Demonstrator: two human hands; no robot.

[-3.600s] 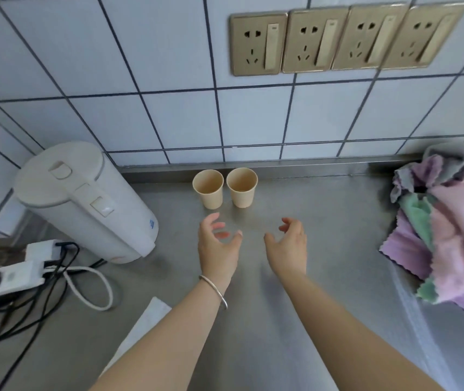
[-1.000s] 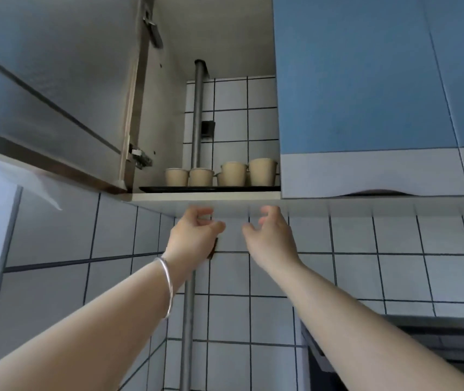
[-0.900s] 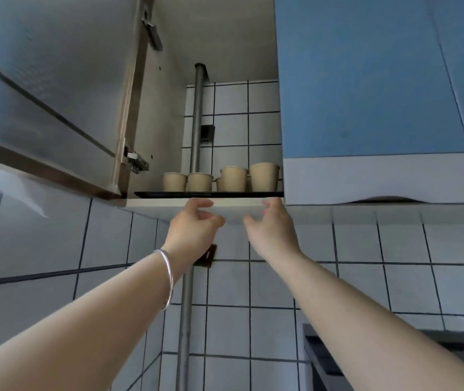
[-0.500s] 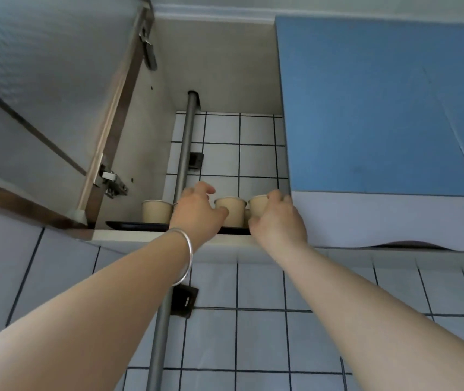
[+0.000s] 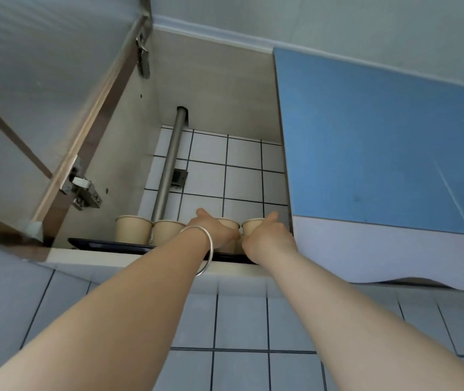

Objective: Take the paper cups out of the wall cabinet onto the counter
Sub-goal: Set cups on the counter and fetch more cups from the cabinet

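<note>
Beige paper cups (image 5: 133,229) stand on a dark tray (image 5: 106,245) inside the open wall cabinet (image 5: 219,88). Left hand (image 5: 213,230) and right hand (image 5: 268,235) each wrap one right-side cup; lifting straight up comes next.

A kitchen is shown. White wall tiles (image 5: 242,323) are seen beneath a blue-fronted wall cabinet (image 5: 380,142), with paper cups (image 5: 133,228) stored inside.

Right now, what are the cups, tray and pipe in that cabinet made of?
Cups: likely paper, matte beige, rolled rims. Tray: dark and glossy, plastic or coated metal; cannot tell. Pipe: apparently metal, grey with a brushed sheen.
</note>
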